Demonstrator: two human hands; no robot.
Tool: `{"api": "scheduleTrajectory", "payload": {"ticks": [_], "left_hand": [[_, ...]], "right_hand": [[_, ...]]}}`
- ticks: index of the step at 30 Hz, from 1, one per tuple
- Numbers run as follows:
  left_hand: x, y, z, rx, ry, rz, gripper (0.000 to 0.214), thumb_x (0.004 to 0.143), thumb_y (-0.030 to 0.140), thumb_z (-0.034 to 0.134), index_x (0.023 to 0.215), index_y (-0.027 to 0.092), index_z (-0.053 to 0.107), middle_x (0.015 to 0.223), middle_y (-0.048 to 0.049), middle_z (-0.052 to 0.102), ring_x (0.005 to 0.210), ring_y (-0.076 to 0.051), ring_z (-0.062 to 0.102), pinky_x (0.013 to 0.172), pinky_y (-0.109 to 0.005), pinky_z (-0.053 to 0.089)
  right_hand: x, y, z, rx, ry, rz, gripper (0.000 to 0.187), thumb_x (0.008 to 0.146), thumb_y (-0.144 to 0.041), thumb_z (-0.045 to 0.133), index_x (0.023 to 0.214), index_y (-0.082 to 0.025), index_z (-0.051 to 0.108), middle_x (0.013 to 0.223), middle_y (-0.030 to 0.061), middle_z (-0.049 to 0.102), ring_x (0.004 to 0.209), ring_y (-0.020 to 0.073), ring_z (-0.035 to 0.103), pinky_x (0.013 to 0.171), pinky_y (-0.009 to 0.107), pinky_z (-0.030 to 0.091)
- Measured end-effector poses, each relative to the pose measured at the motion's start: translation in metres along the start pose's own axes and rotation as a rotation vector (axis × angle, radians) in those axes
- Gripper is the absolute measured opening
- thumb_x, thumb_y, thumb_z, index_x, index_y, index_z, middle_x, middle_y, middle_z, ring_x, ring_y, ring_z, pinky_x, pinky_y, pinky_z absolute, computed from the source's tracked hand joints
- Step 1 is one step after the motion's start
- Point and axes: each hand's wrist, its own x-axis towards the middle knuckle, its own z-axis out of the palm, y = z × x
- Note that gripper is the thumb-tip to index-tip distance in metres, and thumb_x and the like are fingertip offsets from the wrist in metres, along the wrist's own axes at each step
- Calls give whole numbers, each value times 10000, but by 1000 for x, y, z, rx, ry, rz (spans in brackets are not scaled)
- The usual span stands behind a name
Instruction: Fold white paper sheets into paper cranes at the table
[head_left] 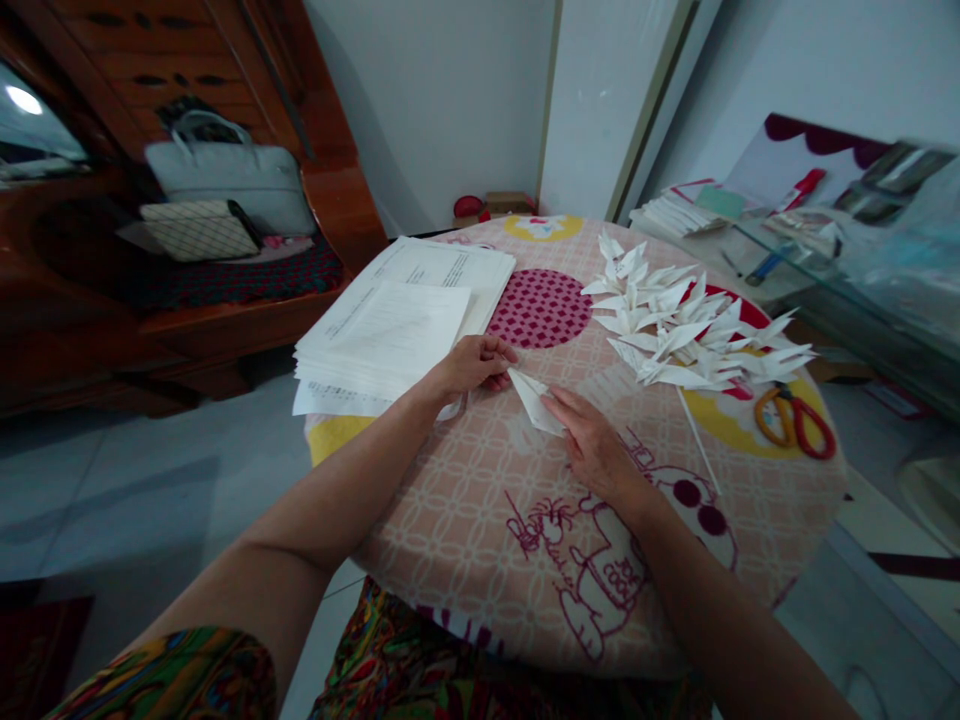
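Observation:
A small piece of white paper, folded to a narrow point (534, 402), lies over the tablecloth between my hands. My right hand (596, 445) grips its wider end between thumb and fingers. At the pointed end is my left hand (476, 366), fingers curled together close to the tip; whether they pinch it or anything else is hidden. Left of them is a thick stack of printed sheets (442, 262), with a smaller pale sheet (405, 325) on top. Many folded white paper cranes (675, 325) form a heap at the right back of the table.
Scissors (795, 420) with orange and red handles lie at the right edge of the round table, covered by a patterned cloth (450, 540). A glass shelf (795, 270) with papers and a red marker stands to the right. A wooden bench (330, 200) holds bags on the left.

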Motion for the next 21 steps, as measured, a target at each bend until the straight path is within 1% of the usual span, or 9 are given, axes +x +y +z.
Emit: {"api": "scheduleTrajectory", "payload": {"ticks": [3, 6, 10, 13, 14, 16, 19, 21], "left_hand": [[-1, 0, 3, 35, 2, -29, 71, 843, 69, 621, 890, 121, 609, 591, -2, 666, 492, -95, 619, 531, -201, 511], [-2, -3, 12, 143, 50, -28, 173, 803, 138, 707, 932, 140, 592, 557, 22, 652, 462, -115, 617, 490, -203, 483], [-4, -8, 25, 369, 148, 43, 269, 773, 153, 705, 1021, 153, 601, 517, 59, 617, 451, -125, 611, 491, -203, 470], [-3, -12, 29, 443, 174, 102, 298, 766, 132, 671, 1056, 152, 604, 525, 62, 612, 463, -123, 611, 510, -203, 472], [-3, -13, 29, 426, 164, 115, 304, 770, 124, 655, 1068, 149, 599, 527, 61, 611, 457, -121, 605, 506, -203, 470], [-3, -14, 26, 340, 106, 127, 318, 781, 120, 632, 1093, 140, 578, 535, 58, 612, 444, -117, 592, 492, -203, 467], [-2, -12, 18, 176, -40, 153, 369, 765, 139, 661, 1114, 132, 543, 579, 52, 635, 473, -112, 605, 502, -204, 480], [-2, -10, 12, 120, -115, 198, 408, 737, 151, 693, 1112, 131, 533, 609, 48, 651, 506, -106, 618, 525, -199, 488]], "right_hand": [[1, 0, 1, -12, -10, 7, 636, 802, -47, 410, 1421, -140, 524, 1526, 137, 462, 1410, 276, 415, 1169, 518, 352], [2, 0, 1, -22, -30, 4, 626, 805, -43, 407, 1411, -137, 538, 1531, 135, 454, 1415, 276, 404, 1175, 505, 346], [1, -3, 1, -49, -44, 10, 637, 810, -42, 415, 1415, -196, 542, 1556, 88, 426, 1437, 275, 368, 1182, 511, 330], [0, -5, 1, -75, -54, 19, 623, 817, -45, 416, 1407, -194, 552, 1561, 92, 419, 1440, 283, 360, 1182, 513, 326], [0, -6, 1, -79, -56, 20, 619, 820, -45, 413, 1407, -184, 551, 1560, 101, 418, 1439, 285, 361, 1181, 514, 325], [0, -6, 1, -78, -53, 27, 631, 814, -36, 407, 1415, -176, 538, 1560, 112, 414, 1436, 287, 365, 1177, 518, 328], [2, -5, 1, -63, -48, 33, 674, 792, -27, 414, 1442, -179, 501, 1566, 119, 400, 1433, 291, 368, 1171, 519, 333], [3, -4, 2, -45, -39, 31, 701, 778, -29, 426, 1463, -171, 472, 1567, 128, 393, 1432, 294, 370, 1170, 512, 337]]}}
